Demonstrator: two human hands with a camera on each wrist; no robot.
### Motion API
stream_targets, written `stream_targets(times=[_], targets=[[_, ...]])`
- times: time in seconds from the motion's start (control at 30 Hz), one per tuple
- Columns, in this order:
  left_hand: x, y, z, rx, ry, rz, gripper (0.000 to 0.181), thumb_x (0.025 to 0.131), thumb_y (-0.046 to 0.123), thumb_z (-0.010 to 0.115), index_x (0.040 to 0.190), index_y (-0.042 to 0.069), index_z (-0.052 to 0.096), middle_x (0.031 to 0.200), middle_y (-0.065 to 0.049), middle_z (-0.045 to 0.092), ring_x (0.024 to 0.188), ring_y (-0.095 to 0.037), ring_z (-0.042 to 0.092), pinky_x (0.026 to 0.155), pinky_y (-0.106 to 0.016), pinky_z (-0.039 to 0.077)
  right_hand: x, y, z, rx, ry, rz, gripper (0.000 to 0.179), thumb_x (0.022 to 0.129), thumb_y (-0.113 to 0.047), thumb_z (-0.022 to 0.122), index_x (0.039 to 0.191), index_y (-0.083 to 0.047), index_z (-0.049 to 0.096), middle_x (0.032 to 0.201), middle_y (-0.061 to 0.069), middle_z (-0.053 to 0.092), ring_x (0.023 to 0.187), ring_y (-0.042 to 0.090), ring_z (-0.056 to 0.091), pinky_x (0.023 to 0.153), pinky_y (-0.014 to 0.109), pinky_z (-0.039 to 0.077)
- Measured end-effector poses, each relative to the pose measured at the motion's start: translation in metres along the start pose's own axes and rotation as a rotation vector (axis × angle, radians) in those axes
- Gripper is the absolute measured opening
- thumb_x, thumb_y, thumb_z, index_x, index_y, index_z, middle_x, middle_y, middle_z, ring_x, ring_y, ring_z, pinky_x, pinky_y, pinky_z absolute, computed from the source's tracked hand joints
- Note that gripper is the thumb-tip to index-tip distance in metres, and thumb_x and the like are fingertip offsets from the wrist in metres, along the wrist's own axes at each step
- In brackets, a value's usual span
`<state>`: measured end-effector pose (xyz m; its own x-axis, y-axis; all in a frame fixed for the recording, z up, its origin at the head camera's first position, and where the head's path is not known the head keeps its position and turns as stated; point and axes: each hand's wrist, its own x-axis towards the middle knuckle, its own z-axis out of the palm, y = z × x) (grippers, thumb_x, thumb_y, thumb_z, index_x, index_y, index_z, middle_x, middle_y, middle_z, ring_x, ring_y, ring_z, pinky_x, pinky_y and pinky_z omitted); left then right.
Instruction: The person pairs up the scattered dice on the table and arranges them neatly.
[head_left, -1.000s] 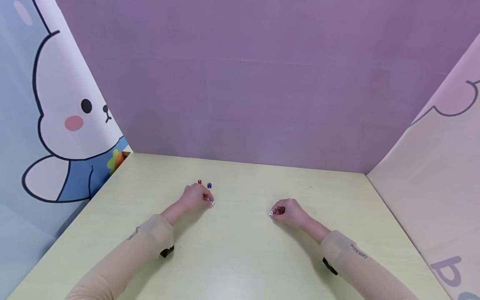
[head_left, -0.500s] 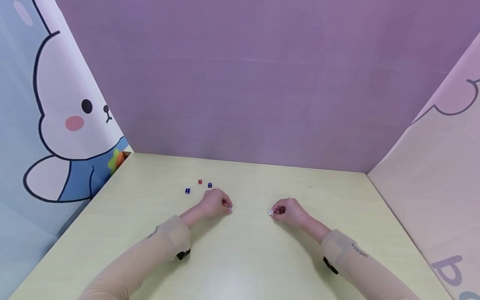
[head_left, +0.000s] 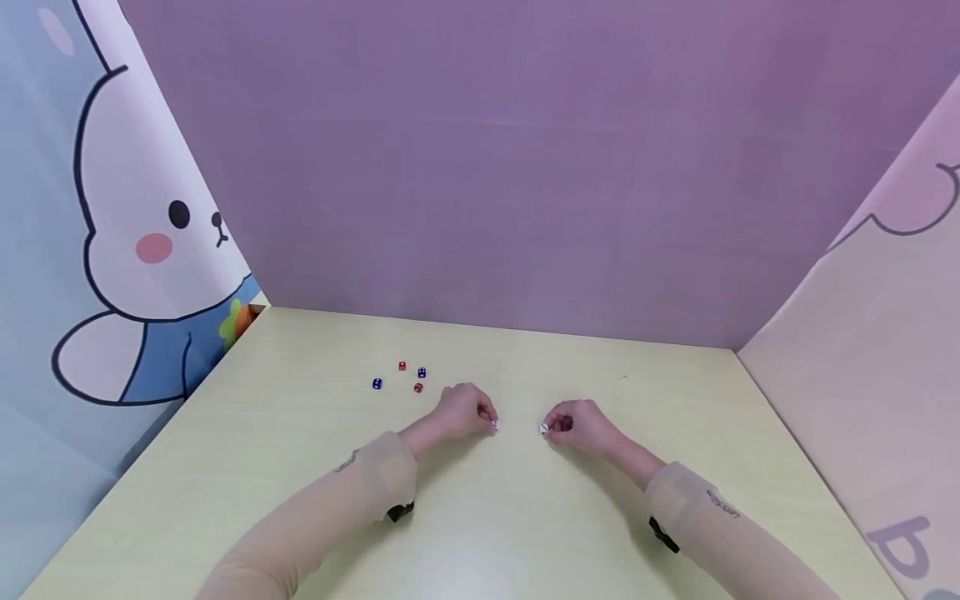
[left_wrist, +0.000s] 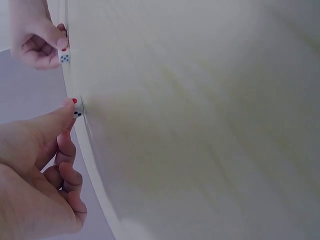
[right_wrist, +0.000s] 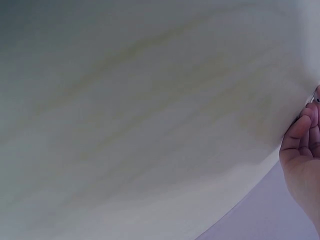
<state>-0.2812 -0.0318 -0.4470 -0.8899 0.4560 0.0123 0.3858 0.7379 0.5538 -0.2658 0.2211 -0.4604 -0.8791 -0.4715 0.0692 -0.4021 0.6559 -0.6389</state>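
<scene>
My left hand pinches a white die between thumb and fingertips, low over the table. In the left wrist view this die shows a red pip on one face and dark pips on another. Facing it across a small gap, my right hand pinches a second white die. That second die also appears in the left wrist view, between the right thumb and fingers. The right wrist view has the right hand at its right edge, its die mostly out of sight.
On the pale table, behind and left of the left hand, lie a far red die, a nearer red die, a right blue die and a left blue die. A purple backdrop closes off the back.
My left hand has moved right with its white die, close to the right hand's die. The dice it covered now show. The right hand has stayed in place, holding its die.
</scene>
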Motion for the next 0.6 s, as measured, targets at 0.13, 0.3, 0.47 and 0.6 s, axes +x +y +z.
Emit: stream_targets(times=[0.13,0.3,0.47,0.6], targets=[[0.006,0.011,0.006,0.030,-0.003,0.013,0.009,0.072,0.023,0.081,0.075,0.024,0.072,0.065,0.017,0.060,0.070,-0.004,0.051,0.097,-0.052,0.031,0.000,0.000,0.000,-0.004,0.000,-0.010,0.009,0.077,-0.006,0.074,0.084,-0.009,0.069,0.072,-0.004,0.061,0.064,0.005,0.051,0.060,0.019,0.046],[0.015,0.025,0.013,0.044,0.022,0.049,0.008,0.072,0.021,0.081,0.074,0.022,0.073,0.062,0.016,0.060,0.070,-0.005,0.051,0.090,-0.045,0.033,-0.001,0.000,0.000,-0.024,0.004,-0.053,0.009,0.078,-0.006,0.073,0.084,-0.009,0.068,0.072,-0.004,0.060,0.064,0.003,0.050,0.059,0.019,0.046],[0.021,0.035,0.017,0.055,0.030,0.046,0.007,0.073,0.020,0.081,0.073,0.021,0.074,0.061,0.016,0.060,0.071,-0.006,0.051,0.091,-0.046,0.032,0.000,0.000,-0.001,-0.012,0.002,-0.053,0.009,0.078,-0.006,0.073,0.085,-0.008,0.067,0.072,-0.004,0.060,0.064,0.004,0.050,0.059,0.019,0.045],[0.025,0.040,0.021,0.069,0.034,0.054,0.007,0.074,0.020,0.080,0.075,0.021,0.074,0.065,0.015,0.062,0.074,-0.007,0.051,0.088,-0.042,0.033,0.000,0.000,-0.001,-0.003,-0.003,-0.049,0.009,0.079,-0.006,0.072,0.087,-0.008,0.066,0.072,-0.004,0.059,0.063,0.004,0.049,0.058,0.019,0.045]])
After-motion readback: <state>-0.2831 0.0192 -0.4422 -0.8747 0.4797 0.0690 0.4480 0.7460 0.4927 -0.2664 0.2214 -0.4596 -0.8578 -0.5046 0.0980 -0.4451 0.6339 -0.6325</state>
